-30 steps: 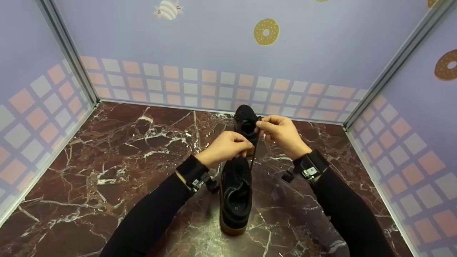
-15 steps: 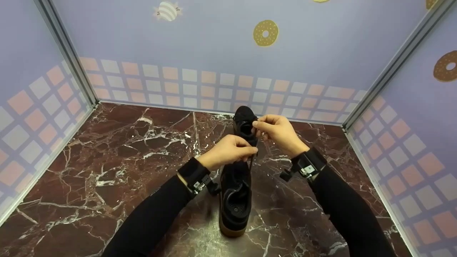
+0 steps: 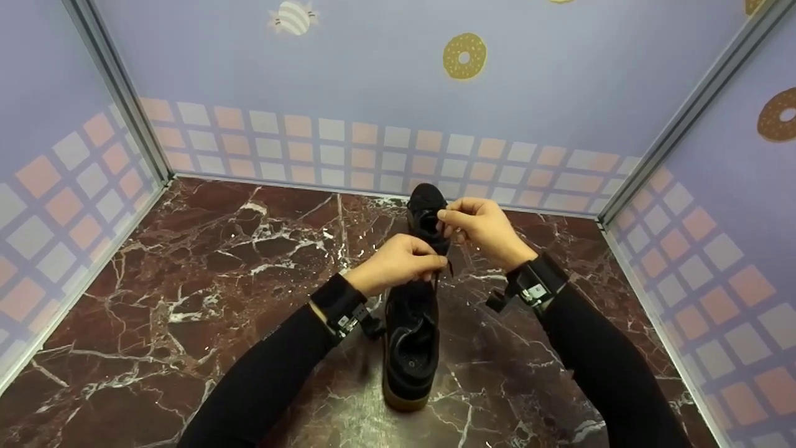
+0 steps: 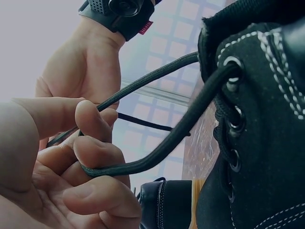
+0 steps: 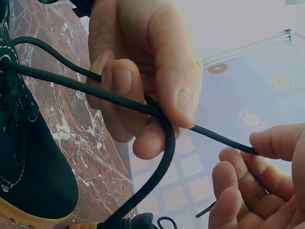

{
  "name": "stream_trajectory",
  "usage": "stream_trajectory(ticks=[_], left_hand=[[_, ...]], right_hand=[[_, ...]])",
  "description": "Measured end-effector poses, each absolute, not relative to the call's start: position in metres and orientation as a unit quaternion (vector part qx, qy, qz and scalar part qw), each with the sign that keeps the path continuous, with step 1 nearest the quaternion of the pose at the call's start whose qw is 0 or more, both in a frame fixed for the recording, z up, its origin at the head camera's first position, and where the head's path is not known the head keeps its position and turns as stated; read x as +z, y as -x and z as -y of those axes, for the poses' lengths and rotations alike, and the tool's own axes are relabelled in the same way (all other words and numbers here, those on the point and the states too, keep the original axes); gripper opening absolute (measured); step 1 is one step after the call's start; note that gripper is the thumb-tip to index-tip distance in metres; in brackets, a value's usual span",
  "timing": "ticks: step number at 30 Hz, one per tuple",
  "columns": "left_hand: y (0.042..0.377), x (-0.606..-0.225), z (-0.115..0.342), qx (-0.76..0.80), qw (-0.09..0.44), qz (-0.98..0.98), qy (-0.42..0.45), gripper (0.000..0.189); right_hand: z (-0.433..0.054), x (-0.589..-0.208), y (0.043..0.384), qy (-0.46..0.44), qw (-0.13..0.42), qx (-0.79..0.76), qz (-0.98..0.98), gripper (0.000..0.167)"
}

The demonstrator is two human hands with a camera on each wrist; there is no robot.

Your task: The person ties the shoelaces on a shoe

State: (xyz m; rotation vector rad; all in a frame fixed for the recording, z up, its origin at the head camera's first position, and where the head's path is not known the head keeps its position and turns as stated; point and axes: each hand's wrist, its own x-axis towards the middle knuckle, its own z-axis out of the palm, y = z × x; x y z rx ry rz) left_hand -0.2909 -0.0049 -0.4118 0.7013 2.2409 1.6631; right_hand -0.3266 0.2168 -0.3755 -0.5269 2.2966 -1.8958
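Observation:
A black shoe (image 3: pixel 411 354) with a tan sole stands on the floor, toe pointing away. Two black laces come from its top eyelets; one shoelace (image 4: pixel 190 114) loops out toward the hands in the left wrist view. My left hand (image 3: pixel 398 264), above the shoe's toe, pinches the laces where they cross between thumb and fingers (image 5: pixel 123 81). Farther forward and to the right, my right hand (image 3: pixel 482 227) pinches a stretch of shoelace (image 5: pixel 221 137) running out from the left hand. A loose lace end (image 5: pixel 205 210) hangs by the right fingers.
A second black shoe (image 3: pixel 426 198) stands ahead of the first, close to the back wall (image 3: pixel 373 74). The floor (image 3: pixel 249 298) is dark red marble with white veins. Side walls (image 3: pixel 734 261) with metal corner posts enclose left and right.
The left hand has shifted slightly right and toward the body, still pinching the laces. The right hand has moved a little left. Both shoes stay in place.

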Motion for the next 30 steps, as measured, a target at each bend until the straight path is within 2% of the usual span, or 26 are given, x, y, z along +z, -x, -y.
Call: stream_trajectory(ticks=[13, 19, 30], left_hand=[[0.291, -0.413, 0.009, 0.594, 0.142, -0.756, -0.238, 0.027], [0.292, -0.415, 0.012, 0.614, 0.155, -0.741, -0.226, 0.025], [0.292, -0.416, 0.015, 0.622, 0.158, -0.737, -0.212, 0.024]], right_hand=[[-0.219, -0.375, 0.329, 0.168, 0.059, -0.582, -0.794, 0.035], [-0.224, -0.379, 0.328, 0.170, 0.061, -0.573, -0.799, 0.027], [-0.243, -0.393, 0.323, 0.223, 0.080, -0.508, -0.828, 0.025]])
